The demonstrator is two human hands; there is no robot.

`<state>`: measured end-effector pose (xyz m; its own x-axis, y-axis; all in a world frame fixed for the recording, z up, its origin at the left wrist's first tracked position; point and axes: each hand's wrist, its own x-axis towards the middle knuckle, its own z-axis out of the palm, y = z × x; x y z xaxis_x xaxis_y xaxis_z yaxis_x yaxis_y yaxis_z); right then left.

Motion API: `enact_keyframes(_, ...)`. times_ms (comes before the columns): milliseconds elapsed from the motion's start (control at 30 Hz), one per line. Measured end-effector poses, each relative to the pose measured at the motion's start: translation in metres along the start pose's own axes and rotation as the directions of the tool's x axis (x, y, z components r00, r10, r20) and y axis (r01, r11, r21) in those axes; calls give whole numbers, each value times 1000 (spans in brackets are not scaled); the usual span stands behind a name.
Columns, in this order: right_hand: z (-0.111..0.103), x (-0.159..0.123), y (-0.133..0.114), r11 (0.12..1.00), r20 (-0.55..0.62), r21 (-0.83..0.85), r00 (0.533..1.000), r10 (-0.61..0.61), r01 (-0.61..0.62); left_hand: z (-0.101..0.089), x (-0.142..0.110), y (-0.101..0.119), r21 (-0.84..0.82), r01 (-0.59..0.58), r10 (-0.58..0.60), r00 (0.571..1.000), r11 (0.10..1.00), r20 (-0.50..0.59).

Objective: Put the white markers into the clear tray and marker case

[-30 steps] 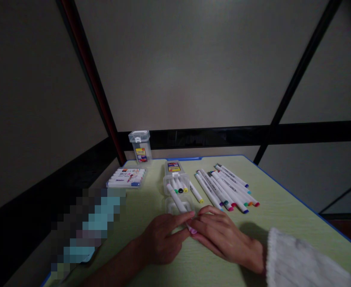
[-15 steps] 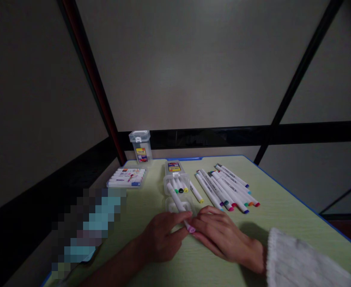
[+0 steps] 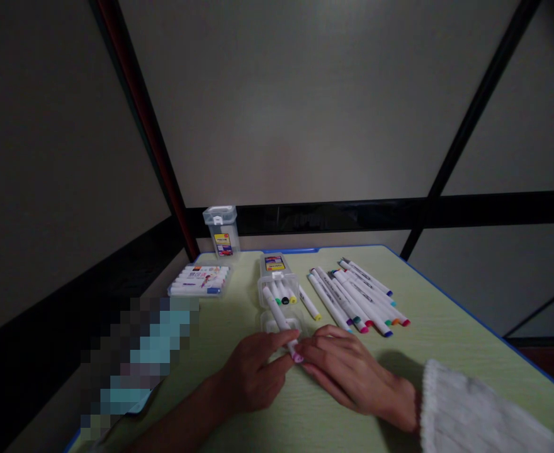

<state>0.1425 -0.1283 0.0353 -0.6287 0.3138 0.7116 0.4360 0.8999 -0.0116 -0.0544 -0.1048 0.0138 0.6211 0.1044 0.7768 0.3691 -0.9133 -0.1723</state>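
Observation:
A white marker (image 3: 277,309) with a pink-purple end slants away from me over the open clear box. My left hand (image 3: 260,371) pinches it near the coloured end between thumb and forefinger. At that same end, the closed fingers of my right hand (image 3: 347,368) press against the marker. Its far tip reaches the mouth of the clear plastic box (image 3: 264,296), which lies on its side with its lid (image 3: 267,322) open toward me. Inside are several markers with green, black and yellow ends (image 3: 285,301). One yellow-ended marker (image 3: 311,305) lies just right of the box.
Several white markers (image 3: 352,296) with mixed coloured ends are heaped on the right of the table (image 3: 447,352). A closed clear box (image 3: 223,233) stands at the back left. In front of it lies a flat marker pack (image 3: 200,280). A blurred-out turquoise item (image 3: 158,346) sits at the left edge.
The held marker has shifted slightly away from me and to the left, its coloured end moving with my left fingertips. My right hand has barely moved. The other things are unchanged.

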Motion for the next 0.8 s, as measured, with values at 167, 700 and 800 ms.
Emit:
enact_keyframes(167,0,1,0,1000,14,16,1000,14,-14,-1,1,0,8,12,-12,1000,1000,-16)
enact_keyframes(700,1,1,1,999,62,44,998,21,-24,-1,4,2,18,70,-69,997,997,-39)
enact_keyframes(800,1,1,0,998,80,50,997,23,-27,-1,4,1,8,81,-80,996,997,-44)
